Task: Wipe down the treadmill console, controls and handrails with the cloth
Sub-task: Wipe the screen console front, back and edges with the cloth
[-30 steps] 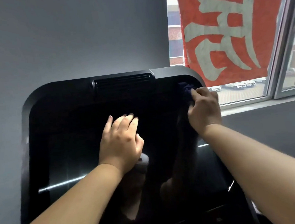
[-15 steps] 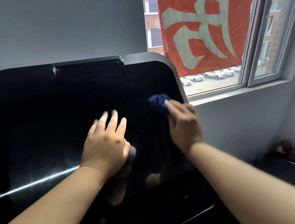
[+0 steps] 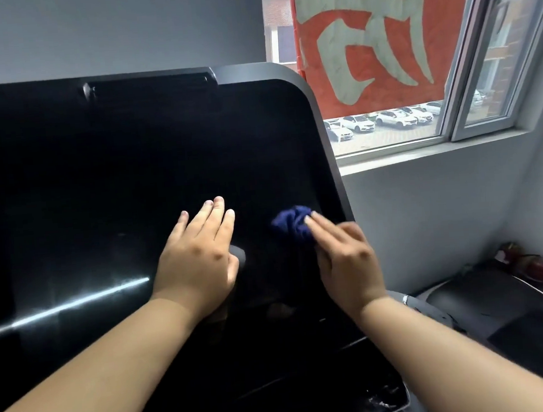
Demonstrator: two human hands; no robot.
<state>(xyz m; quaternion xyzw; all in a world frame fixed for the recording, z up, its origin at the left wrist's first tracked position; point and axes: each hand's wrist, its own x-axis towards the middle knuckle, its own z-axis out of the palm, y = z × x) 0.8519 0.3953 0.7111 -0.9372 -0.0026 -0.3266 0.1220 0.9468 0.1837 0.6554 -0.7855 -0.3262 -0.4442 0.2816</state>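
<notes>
Head view is showing the left hand (image 3: pixel 200 263) lying flat on the glossy black screen of the treadmill console (image 3: pixel 99 186), near its middle, with its fingers (image 3: pixel 214 215) stretched out straight and close together, gripping nothing. Just to its right, the right hand (image 3: pixel 345 258) is pressing a bunched dark blue cloth (image 3: pixel 289 222) against the same screen, close to the console's right edge. Its fingers (image 3: pixel 322 232) are lying straight over the cloth rather than curling round it, and the thumb is hidden. Most of the cloth is sticking out ahead of the fingertips, touching the glass. Both forearms are reaching in from the bottom of the frame. A bright streak of light (image 3: pixel 70 306) is reflecting off the screen left of the left wrist. Behind the console, a red banner (image 3: pixel 364 36) with pale characters is hanging in the window (image 3: pixel 459 126), and white cars (image 3: pixel 387 120) are standing parked outside below it.
</notes>
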